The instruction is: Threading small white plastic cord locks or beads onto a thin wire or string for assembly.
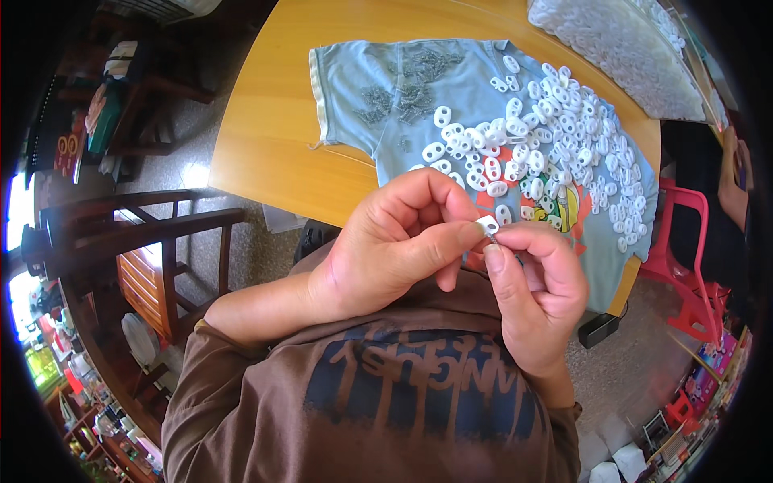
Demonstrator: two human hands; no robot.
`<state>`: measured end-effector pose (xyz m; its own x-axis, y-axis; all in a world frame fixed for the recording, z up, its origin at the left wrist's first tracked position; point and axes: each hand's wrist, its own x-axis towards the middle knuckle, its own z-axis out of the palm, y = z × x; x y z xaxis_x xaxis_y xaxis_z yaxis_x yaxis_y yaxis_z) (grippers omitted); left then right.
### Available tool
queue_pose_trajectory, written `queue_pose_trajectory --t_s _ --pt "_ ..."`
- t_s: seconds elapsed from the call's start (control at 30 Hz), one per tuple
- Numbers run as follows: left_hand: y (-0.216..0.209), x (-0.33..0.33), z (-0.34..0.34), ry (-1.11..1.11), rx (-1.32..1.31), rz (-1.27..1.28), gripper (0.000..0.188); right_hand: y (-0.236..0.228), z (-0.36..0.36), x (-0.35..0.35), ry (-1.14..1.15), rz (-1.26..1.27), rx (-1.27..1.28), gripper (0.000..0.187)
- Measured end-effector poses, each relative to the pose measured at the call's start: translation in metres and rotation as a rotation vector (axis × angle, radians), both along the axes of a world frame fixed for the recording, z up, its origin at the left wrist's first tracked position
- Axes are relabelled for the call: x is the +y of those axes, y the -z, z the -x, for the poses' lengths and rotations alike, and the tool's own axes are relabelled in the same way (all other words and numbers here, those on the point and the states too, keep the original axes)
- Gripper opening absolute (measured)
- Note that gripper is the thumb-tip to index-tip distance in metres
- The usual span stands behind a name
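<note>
My left hand (386,245) pinches a small white oval plastic piece with holes (487,224), which looks like a cord lock, between thumb and index finger. Thumb and forefinger of my right hand (538,294) are closed on a tiny metal spring (493,239) just below that piece; its upper end meets or nearly meets the plastic. Beyond my hands, many similar white cord locks (568,125) are heaped on a light blue T-shirt (354,88) spread over the table. Dark little springs (415,92) lie in loose piles on the shirt's far left part.
The yellow wooden table (266,121) extends left and away. A large container of white pieces (616,56) stands at the far right. Beside the table is a pink plastic chair (684,258), with a person's arm (733,173) behind it. Dark wooden furniture (153,266) stands at left.
</note>
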<state>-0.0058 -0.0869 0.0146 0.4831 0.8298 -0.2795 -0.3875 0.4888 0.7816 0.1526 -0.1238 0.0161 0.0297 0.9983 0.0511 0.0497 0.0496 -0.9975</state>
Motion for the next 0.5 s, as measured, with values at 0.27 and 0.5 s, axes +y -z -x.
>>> queue_pose_trajectory --t_s 0.27,0.5 --pt "-0.0094 -0.0022 0.0015 0.026 0.117 -0.058 0.017 0.0027 -0.0010 0.0020 -0.001 -0.097 -0.026 0.012" --pt "-0.0018 -0.0072 0.0005 -0.030 0.288 -0.498 0.020 0.0028 -0.0038 0.0047 -0.048 -0.250 -0.191 0.010"
